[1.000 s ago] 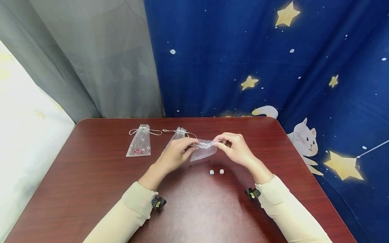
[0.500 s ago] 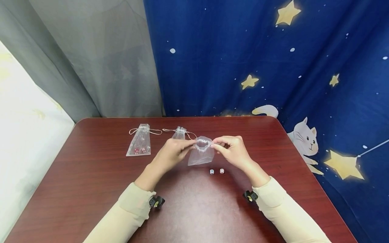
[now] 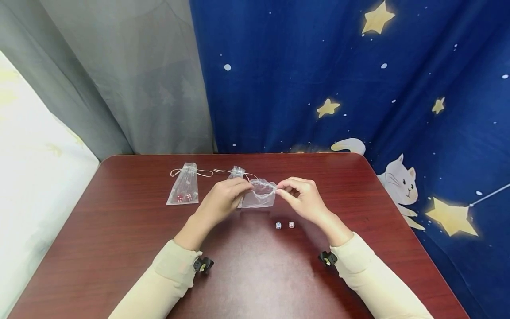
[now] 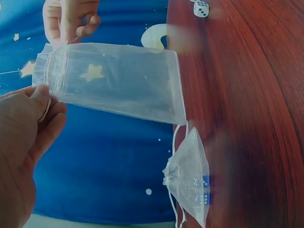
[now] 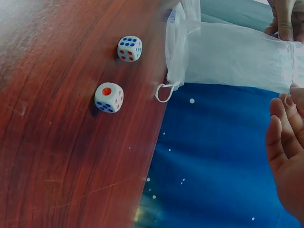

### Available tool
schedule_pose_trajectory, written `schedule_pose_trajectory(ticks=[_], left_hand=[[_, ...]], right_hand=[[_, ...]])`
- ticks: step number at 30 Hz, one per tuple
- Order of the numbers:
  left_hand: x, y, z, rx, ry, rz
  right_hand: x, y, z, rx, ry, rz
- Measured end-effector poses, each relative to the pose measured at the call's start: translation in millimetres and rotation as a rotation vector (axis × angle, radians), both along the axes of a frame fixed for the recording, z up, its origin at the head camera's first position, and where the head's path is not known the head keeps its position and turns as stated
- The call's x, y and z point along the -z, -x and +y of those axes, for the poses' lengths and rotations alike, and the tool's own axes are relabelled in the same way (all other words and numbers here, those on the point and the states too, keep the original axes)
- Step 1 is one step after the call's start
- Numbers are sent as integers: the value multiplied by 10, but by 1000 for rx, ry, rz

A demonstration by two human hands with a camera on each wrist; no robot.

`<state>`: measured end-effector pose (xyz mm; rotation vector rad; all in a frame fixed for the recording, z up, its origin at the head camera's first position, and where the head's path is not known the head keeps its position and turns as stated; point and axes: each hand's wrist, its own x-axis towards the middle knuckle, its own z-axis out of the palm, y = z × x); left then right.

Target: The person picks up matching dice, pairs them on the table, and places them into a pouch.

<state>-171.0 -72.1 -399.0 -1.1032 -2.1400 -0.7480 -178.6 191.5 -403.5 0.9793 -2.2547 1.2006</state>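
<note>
Both hands hold a sheer white organza drawstring bag (image 3: 259, 200) by its mouth, which gapes between them in the head view. My left hand (image 3: 224, 197) pinches the left side of the rim, and my right hand (image 3: 303, 195) pinches the right side. In the left wrist view the bag's body (image 4: 118, 80) hangs flat, with nothing showing inside. Two white dice lie on the table in front of the bag: one die (image 5: 129, 48) shows blue and red dots, and the other die (image 5: 109, 97) has a large red dot on top.
A cinched bag (image 4: 190, 175) with blue dice inside lies just behind my left hand, partly covered in the head view. Farther left lies another bag (image 3: 184, 184) holding red dice. The brown table (image 3: 119, 239) ends at a blue star-patterned curtain (image 3: 279, 88).
The bag's mouth has widened from a bunched line into a round opening. Both hands have shifted slightly left, and the bag now overlaps the cinched bag behind it. The loose dice stay put.
</note>
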Motion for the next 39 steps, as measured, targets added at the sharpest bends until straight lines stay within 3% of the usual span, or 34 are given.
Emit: schedule_pose_trajectory(ticks=[6, 13, 26, 31, 39], left_hand=[[26, 17, -28, -18, 29, 31], [68, 64, -60, -22, 2, 30], [100, 67, -90, -22, 6, 10], [110, 64, -98, -20, 10, -5], [113, 56, -105, -17, 8, -20]], right_hand=[[70, -3, 69, 26, -26, -31], [209, -2, 179, 60, -93, -105], [414, -72, 194, -94, -511, -230], [463, -86, 169, -114, -592, -261], [521, -103, 106, -135, -682, -209]])
